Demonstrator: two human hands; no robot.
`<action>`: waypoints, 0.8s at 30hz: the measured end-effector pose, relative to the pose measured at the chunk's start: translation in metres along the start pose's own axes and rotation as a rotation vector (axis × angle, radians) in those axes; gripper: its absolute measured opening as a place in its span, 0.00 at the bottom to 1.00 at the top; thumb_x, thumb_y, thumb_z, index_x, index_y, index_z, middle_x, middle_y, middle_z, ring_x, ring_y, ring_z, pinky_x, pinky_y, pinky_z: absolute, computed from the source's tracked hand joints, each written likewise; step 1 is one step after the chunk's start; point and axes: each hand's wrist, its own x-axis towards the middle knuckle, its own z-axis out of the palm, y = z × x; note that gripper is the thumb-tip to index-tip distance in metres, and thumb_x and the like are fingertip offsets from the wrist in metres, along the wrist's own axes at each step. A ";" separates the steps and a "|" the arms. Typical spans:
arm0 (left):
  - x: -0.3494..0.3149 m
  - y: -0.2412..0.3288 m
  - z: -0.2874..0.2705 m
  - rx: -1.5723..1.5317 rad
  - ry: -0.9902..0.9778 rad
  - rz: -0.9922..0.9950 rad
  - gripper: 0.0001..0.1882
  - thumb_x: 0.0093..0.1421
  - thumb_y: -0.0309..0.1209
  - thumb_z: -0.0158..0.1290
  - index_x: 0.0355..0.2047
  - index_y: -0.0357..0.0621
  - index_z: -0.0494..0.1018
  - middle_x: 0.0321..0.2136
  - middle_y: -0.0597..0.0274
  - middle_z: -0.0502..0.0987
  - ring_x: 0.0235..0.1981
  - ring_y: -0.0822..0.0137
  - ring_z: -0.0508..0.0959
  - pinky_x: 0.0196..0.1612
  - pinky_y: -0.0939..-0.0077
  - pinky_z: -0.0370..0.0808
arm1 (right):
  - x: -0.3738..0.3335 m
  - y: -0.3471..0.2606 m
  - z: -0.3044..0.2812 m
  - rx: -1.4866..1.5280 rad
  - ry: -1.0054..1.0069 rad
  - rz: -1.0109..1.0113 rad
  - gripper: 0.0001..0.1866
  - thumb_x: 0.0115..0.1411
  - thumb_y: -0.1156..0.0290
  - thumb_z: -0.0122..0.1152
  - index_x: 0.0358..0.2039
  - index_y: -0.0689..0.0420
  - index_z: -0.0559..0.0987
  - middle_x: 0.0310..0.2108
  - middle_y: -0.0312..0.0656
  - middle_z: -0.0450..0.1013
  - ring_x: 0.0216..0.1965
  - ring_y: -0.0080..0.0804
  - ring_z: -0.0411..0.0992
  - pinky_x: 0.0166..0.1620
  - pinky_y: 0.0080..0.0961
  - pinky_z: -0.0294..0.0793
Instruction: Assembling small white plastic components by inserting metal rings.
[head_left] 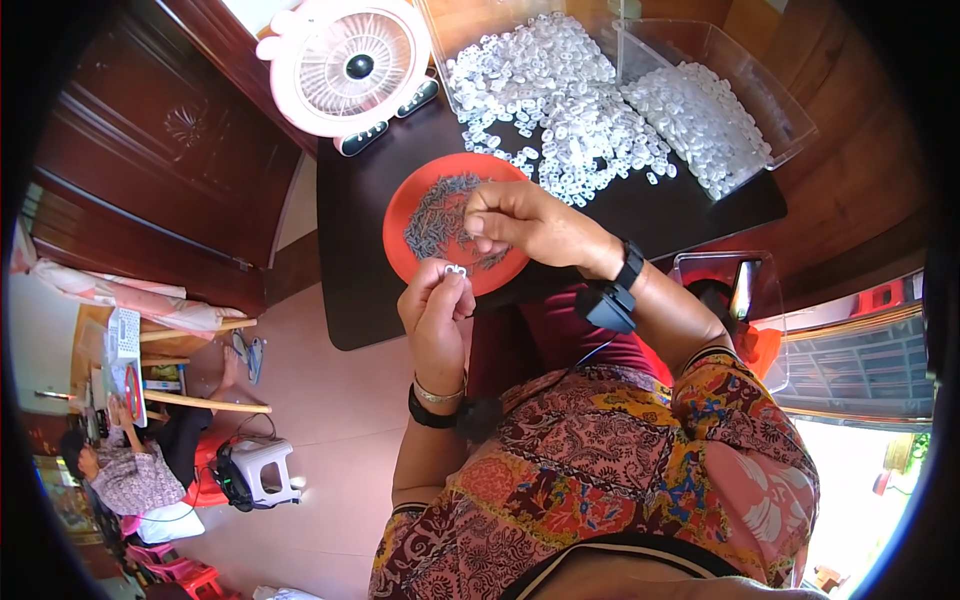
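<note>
A dark, smooth-topped table (pixel 690 205) carries the work, and a person in a patterned, many-coloured top sits at its near edge. At the far side a clear plastic bin (pixel 745 80) with thin upright walls holds a heap of small white plastic pieces (pixel 700 115), and beside it a wider spill of the same translucent white pieces (pixel 560 100) spreads out of a second clear container and onto the tabletop. To the left of these stands a round pink and white fan (pixel 345 65) with a grille of fine ribs. Nearer the person lies a flat, round red plate (pixel 410 205), matte and shallow, with a loose tangle of small thin grey metal parts (pixel 440 215) piled on it. The right hand (pixel 530 225) reaches over the plate's near right part, fingers curled together and tips pressed closed over the grey pile, apparently pinching one of the parts, though what lies between the tips is too small to tell. The left hand (pixel 435 305) is held just below the plate's near rim, its thumb and forefinger pressed together on one small white plastic piece (pixel 456 270), which sits at the very fingertips, pointing toward the right hand and just short of it.
</note>
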 end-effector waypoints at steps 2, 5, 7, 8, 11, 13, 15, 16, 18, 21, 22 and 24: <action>-0.003 0.001 0.007 -0.017 -0.025 0.000 0.07 0.59 0.25 0.45 0.23 0.40 0.66 0.15 0.70 0.65 0.17 0.80 0.61 0.21 0.84 0.56 | -0.012 -0.002 0.001 0.071 -0.020 -0.011 0.07 0.65 0.70 0.51 0.31 0.59 0.72 0.27 0.30 0.69 0.29 0.15 0.66 0.37 0.16 0.69; -0.007 -0.002 0.015 0.025 -0.096 -0.009 0.08 0.59 0.25 0.45 0.23 0.39 0.66 0.16 0.70 0.65 0.18 0.81 0.61 0.21 0.84 0.56 | -0.031 0.005 0.007 0.237 0.026 -0.025 0.09 0.65 0.69 0.52 0.31 0.60 0.72 0.27 0.30 0.69 0.29 0.15 0.66 0.36 0.15 0.68; -0.009 -0.007 0.022 0.084 -0.093 -0.019 0.08 0.59 0.27 0.44 0.23 0.39 0.66 0.15 0.69 0.64 0.17 0.80 0.60 0.21 0.84 0.55 | -0.044 0.010 0.011 0.315 0.073 -0.017 0.09 0.65 0.68 0.52 0.30 0.60 0.73 0.26 0.29 0.69 0.29 0.14 0.65 0.36 0.14 0.68; -0.010 -0.009 0.025 0.114 -0.090 -0.023 0.09 0.59 0.28 0.44 0.22 0.39 0.66 0.15 0.69 0.64 0.16 0.80 0.60 0.21 0.84 0.54 | -0.049 0.014 0.011 0.321 0.084 -0.017 0.09 0.65 0.68 0.52 0.30 0.60 0.73 0.26 0.29 0.69 0.29 0.14 0.65 0.36 0.14 0.68; -0.010 -0.010 0.029 0.127 -0.132 -0.031 0.09 0.59 0.28 0.44 0.23 0.38 0.67 0.15 0.69 0.65 0.17 0.79 0.60 0.21 0.84 0.54 | -0.057 0.016 0.012 0.313 0.098 -0.030 0.10 0.65 0.68 0.52 0.29 0.60 0.73 0.26 0.29 0.68 0.29 0.14 0.65 0.35 0.14 0.67; -0.010 -0.011 0.029 0.128 -0.141 -0.042 0.09 0.58 0.28 0.43 0.23 0.38 0.67 0.15 0.69 0.64 0.17 0.79 0.60 0.22 0.84 0.54 | -0.058 0.014 0.011 0.291 0.103 -0.019 0.10 0.65 0.68 0.53 0.29 0.60 0.73 0.25 0.29 0.68 0.28 0.15 0.64 0.34 0.15 0.66; -0.010 -0.012 0.028 0.128 -0.146 -0.052 0.09 0.58 0.27 0.43 0.23 0.38 0.67 0.15 0.69 0.64 0.17 0.79 0.60 0.22 0.84 0.54 | -0.058 0.014 0.010 0.274 0.112 -0.043 0.10 0.65 0.69 0.53 0.29 0.60 0.73 0.25 0.29 0.68 0.28 0.15 0.64 0.34 0.15 0.66; -0.010 -0.012 0.028 0.133 -0.149 -0.053 0.09 0.58 0.27 0.43 0.23 0.38 0.67 0.15 0.69 0.64 0.17 0.79 0.60 0.22 0.84 0.54 | -0.058 0.013 0.010 0.255 0.118 -0.066 0.10 0.65 0.69 0.53 0.29 0.60 0.73 0.25 0.29 0.68 0.28 0.15 0.64 0.34 0.15 0.66; -0.010 -0.014 0.027 0.137 -0.152 -0.056 0.09 0.58 0.27 0.43 0.23 0.38 0.66 0.15 0.69 0.64 0.17 0.79 0.60 0.22 0.83 0.54 | -0.058 0.010 0.010 0.251 0.125 -0.068 0.10 0.65 0.69 0.53 0.29 0.60 0.73 0.24 0.30 0.68 0.28 0.15 0.63 0.34 0.15 0.66; -0.011 -0.015 0.025 0.083 -0.184 -0.041 0.07 0.58 0.24 0.45 0.23 0.37 0.67 0.16 0.70 0.65 0.18 0.81 0.61 0.21 0.84 0.55 | -0.058 0.009 0.009 0.194 0.131 -0.078 0.10 0.65 0.68 0.53 0.28 0.61 0.73 0.24 0.30 0.67 0.28 0.16 0.63 0.33 0.15 0.65; -0.011 -0.014 0.027 0.116 -0.173 -0.047 0.07 0.58 0.25 0.44 0.23 0.38 0.67 0.16 0.70 0.64 0.18 0.80 0.61 0.22 0.83 0.55 | -0.058 0.009 0.009 0.141 0.129 -0.086 0.11 0.65 0.68 0.53 0.28 0.61 0.73 0.24 0.30 0.67 0.28 0.16 0.63 0.33 0.16 0.65; -0.010 -0.012 0.028 0.148 -0.162 -0.053 0.08 0.58 0.26 0.43 0.23 0.38 0.67 0.15 0.69 0.64 0.18 0.79 0.60 0.22 0.83 0.55 | -0.057 0.012 0.010 0.130 0.135 -0.082 0.11 0.65 0.68 0.53 0.28 0.61 0.73 0.23 0.30 0.67 0.27 0.15 0.63 0.33 0.16 0.65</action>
